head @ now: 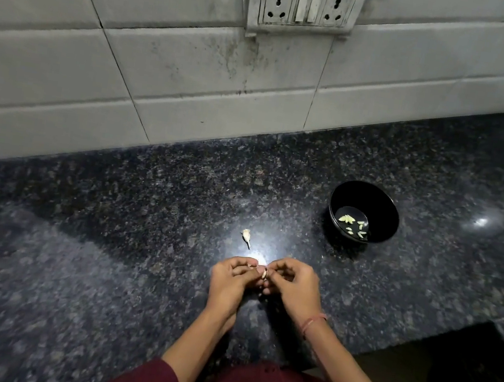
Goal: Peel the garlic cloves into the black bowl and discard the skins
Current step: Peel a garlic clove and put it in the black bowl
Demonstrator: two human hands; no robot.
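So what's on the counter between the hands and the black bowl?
Nothing: bare dark counter separates the right hand from the black bowl in the head view.

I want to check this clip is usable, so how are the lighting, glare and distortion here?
Head view: dim overall; bright glare on the granite counter just beyond the hands, a second highlight right of the black bowl; wide-angle lens bends the wall tiles; left hand and right hand slightly soft, the clove between them hard to resolve.
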